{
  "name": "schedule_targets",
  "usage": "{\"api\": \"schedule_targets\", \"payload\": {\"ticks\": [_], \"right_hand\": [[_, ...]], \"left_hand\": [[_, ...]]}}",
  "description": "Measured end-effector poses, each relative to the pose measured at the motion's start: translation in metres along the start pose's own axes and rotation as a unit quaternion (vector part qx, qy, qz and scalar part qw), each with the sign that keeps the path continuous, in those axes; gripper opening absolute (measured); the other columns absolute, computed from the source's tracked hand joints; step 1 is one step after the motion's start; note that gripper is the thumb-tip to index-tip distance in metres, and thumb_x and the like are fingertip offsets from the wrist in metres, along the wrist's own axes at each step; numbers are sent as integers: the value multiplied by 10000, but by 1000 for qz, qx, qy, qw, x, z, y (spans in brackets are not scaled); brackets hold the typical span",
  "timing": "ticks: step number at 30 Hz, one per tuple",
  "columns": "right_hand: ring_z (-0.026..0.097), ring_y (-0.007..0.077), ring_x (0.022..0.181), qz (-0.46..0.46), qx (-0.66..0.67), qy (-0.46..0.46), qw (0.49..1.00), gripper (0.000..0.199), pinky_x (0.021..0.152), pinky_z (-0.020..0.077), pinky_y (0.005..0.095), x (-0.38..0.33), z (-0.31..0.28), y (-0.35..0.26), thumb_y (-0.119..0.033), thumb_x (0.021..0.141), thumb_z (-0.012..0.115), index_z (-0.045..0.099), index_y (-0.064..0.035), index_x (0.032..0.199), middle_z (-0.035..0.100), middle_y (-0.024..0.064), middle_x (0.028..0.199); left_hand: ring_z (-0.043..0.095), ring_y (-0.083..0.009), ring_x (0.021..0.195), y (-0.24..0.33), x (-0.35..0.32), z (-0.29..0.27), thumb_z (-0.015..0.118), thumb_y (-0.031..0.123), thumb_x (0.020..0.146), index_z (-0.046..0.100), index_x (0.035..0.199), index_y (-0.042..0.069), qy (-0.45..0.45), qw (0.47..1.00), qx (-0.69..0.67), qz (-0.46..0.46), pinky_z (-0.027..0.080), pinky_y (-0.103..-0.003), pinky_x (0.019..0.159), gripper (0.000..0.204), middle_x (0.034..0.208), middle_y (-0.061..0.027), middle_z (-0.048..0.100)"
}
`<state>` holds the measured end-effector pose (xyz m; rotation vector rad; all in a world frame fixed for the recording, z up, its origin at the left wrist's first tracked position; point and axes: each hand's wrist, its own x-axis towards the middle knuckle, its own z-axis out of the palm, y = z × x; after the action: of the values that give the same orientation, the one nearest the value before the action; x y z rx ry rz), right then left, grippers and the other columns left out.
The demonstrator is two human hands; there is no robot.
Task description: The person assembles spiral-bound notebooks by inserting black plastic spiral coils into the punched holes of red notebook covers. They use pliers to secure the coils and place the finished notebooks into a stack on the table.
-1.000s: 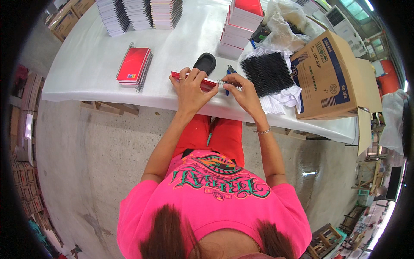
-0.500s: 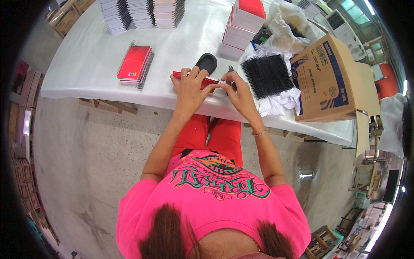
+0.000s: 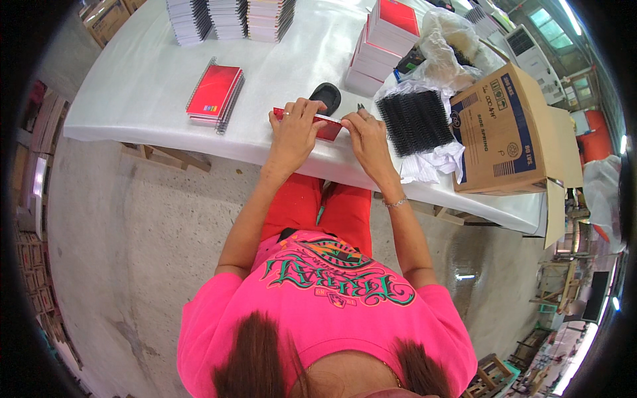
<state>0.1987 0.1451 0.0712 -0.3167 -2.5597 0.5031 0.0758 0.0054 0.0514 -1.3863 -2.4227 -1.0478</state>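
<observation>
A red-covered notebook (image 3: 328,128) lies at the near edge of the white table (image 3: 139,86). My left hand (image 3: 294,129) rests flat on it, fingers curled over its far edge. My right hand (image 3: 361,134) grips its right end, fingers pinched at the edge beside a small dark tool tip. A black oval object (image 3: 326,97) sits just behind the notebook. A pile of black spiral binding coils (image 3: 415,120) lies on white paper to the right of my right hand.
A short stack of finished red spiral notebooks (image 3: 215,94) lies to the left. Stacks of unbound booklets (image 3: 229,14) line the far edge, a red-topped stack (image 3: 388,43) stands behind. An open cardboard box (image 3: 507,129) and crumpled plastic (image 3: 451,46) sit at the right.
Both hands stay on the red notebook; the fingers have shifted only slightly along its edge.
</observation>
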Motion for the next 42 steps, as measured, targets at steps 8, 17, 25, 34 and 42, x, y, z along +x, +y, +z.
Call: {"api": "schedule_targets", "payload": {"ticks": [8,17,25,34,42], "right_hand": [[570,256,853,36,82,-78,993,195,784,412,391,7,1,7,-216,976,573,640,-37,1012,583,109,901],[410,288,1342,-6,158,-211,965,495,1027,416,371,54,10,53,-230,815,783,577,-102,1247,417,149,1439],[560,229,1181,118,302,-178,929,331,960,498,355,57,35,63,-309,828,804,634,-56,956,449,192,1437],[473,257,1320,86,703,-267,653,314,1117,386,487,32,5,59,-333,873,746,540,-95,863,485,190,1436],[538,164,1122,128,455,-242,847,373,925,435,276,31,-12,31,-378,828,778,634,-51,936,579,140,1324]], "left_hand": [[499,-333,1105,-14,0,6,780,264,808,550,1180,96,191,974,-119,-29,380,-490,999,469,1210,-152,454],[485,-321,1043,-41,-12,2,800,288,798,486,1177,73,24,965,-250,-77,437,-422,919,537,1090,-145,438],[481,-294,1028,-71,-1,-15,847,354,734,456,1150,58,28,972,-227,-47,438,-398,914,643,1073,-127,422],[483,-262,1051,-79,9,-1,921,401,612,456,1142,82,18,968,-251,-19,442,-365,910,774,1089,-102,416],[482,-253,1035,-83,9,1,918,379,617,466,1122,90,19,970,-242,8,435,-360,911,737,1076,-94,426]]}}
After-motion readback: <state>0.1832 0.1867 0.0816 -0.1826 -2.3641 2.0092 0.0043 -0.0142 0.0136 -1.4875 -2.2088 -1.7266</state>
